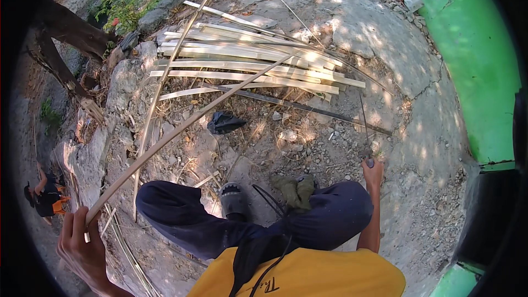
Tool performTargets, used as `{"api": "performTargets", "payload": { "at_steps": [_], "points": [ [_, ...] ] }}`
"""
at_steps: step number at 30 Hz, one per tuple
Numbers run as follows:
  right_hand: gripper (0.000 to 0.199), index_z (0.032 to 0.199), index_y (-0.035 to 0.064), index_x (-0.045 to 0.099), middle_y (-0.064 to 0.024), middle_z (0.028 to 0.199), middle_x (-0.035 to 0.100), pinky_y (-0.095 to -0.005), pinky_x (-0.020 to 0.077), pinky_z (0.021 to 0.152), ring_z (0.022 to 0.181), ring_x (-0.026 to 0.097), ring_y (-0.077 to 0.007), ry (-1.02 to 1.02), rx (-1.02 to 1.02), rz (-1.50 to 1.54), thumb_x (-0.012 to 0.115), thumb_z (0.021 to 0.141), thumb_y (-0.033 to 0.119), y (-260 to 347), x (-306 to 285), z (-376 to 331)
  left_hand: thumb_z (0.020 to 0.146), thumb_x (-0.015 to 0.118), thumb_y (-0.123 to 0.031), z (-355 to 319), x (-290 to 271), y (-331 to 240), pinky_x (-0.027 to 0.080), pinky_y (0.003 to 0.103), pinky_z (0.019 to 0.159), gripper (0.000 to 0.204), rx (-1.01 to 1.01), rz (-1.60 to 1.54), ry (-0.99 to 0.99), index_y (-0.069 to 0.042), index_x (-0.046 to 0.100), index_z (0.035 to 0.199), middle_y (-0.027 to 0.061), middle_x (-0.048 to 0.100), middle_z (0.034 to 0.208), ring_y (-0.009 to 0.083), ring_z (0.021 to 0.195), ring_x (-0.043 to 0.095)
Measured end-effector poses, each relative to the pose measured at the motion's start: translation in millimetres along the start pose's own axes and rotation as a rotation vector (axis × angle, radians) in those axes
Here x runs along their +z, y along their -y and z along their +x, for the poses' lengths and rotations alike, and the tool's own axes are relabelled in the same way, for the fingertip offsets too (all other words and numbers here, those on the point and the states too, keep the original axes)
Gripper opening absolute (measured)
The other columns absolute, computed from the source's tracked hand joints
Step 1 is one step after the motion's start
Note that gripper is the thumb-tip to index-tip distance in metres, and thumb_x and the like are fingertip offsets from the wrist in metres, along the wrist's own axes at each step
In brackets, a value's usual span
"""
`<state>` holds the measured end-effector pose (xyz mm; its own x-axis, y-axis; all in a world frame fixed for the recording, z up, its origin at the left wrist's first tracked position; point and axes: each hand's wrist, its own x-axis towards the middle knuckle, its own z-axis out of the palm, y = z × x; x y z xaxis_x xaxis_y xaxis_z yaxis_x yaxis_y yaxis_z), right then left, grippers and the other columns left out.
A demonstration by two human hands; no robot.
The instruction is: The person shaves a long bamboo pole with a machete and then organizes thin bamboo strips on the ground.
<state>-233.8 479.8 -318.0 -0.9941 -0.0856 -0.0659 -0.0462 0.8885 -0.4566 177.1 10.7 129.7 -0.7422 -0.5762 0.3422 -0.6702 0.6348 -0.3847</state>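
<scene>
My left hand (82, 245) is closed around the near end of a long brown bamboo strip (181, 128). From there the strip slants up and to the right, its far end over a pile of pale split bamboo strips (258, 67). My right hand (373, 172), to the right of my bent knee, grips the dark handle of a long, thin-bladed knife (364, 118). The blade points away from me and shows almost edge-on, apart from the held strip. A dark flat strip (319, 109) lies on the ground between the pile and me.
A crumpled black plastic piece (225, 123) and olive-green cloth (297, 191) lie near my sandalled foot (235, 201). Thin strips (132, 261) lie beside my left arm. A green wall (467, 49) runs along the right; tree trunks (71, 27) and another person (44, 195) are at left.
</scene>
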Motion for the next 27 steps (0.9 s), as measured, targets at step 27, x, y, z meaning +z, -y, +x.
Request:
{"api": "performTargets", "payload": {
  "at_steps": [27],
  "points": [
    [0.034, 0.085, 0.0052, 0.056, -0.0074, 0.088, 0.071, -0.0330, 0.0519, 0.075, 0.079, 0.065, -0.0138, 0.782, -0.688, 0.812, 0.086, 0.079, 0.020, 323.2, 0.8, 12.2, 0.075, 0.078, -0.018, 72.0, -73.0, 44.7, 0.043, 0.045, 0.099, 0.012, 0.314, 0.118, -0.094, -0.011, 0.070, 0.082, 0.0031, 0.062, 0.079, 0.0213, 0.087, 0.060]
  ]
}}
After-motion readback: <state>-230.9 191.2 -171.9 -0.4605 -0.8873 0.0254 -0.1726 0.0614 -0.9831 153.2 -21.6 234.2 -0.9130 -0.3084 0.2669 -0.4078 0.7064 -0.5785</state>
